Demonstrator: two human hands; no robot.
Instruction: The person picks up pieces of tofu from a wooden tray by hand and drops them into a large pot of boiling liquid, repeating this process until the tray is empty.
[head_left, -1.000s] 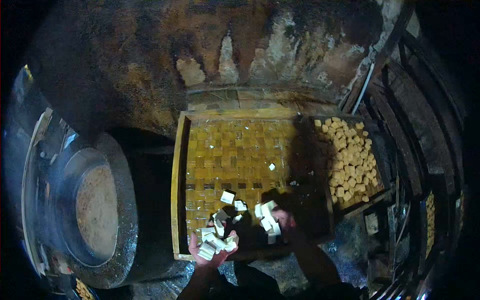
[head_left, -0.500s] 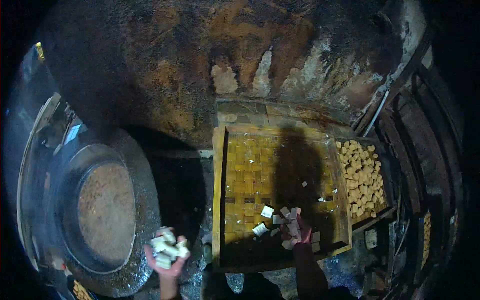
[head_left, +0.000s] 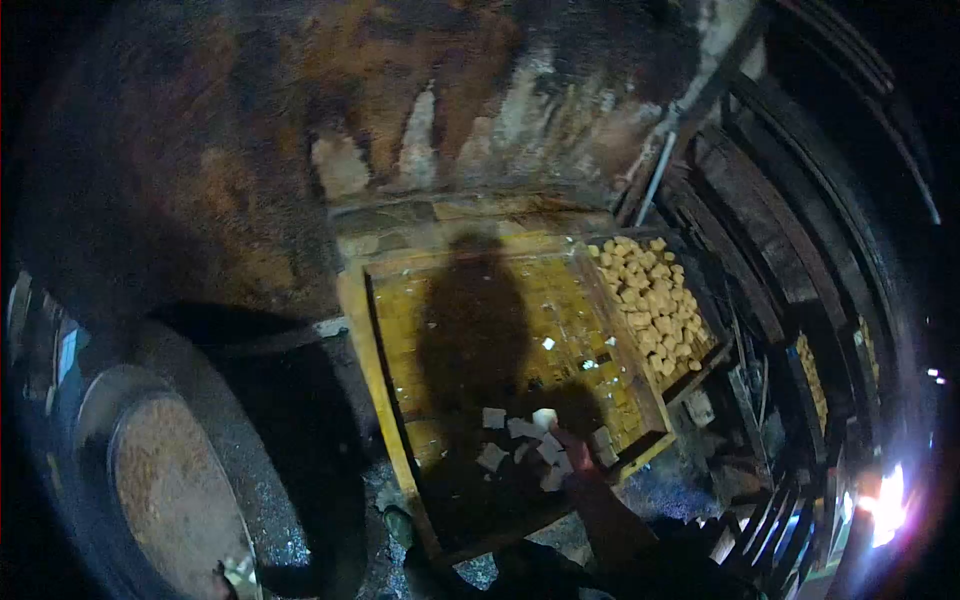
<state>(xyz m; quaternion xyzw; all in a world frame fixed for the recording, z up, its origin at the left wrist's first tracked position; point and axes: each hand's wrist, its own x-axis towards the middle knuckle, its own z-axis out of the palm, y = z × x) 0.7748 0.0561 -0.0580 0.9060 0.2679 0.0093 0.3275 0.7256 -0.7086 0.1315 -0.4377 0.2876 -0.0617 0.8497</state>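
My right hand [head_left: 578, 455] is in the shadowed lower part of a shallow wooden tray with a woven bamboo bottom [head_left: 385, 400]. Its fingers are curled against a cluster of white cubes that look like tofu [head_left: 548, 450]. A few more cubes, such as one tofu cube [head_left: 493, 418], lie to the left in the tray. At the bottom left edge, my left hand [head_left: 222, 580] is mostly dark and cut off by the frame. Whitish tofu cubes [head_left: 240, 572] show in it, over the near side of a large round pan [head_left: 165, 470].
A tray of golden-brown cubes [head_left: 655, 310] adjoins the bamboo tray on the right. Wooden racks [head_left: 750, 190] stand beyond it, and a bright light or flame [head_left: 887, 505] glows at the lower right. A stained wall [head_left: 300, 100] rises behind.
The view has swung to the right and tilted. My left hand with its tofu cubes has moved from beside the pan to over its near side. My right hand stays at the cubes.
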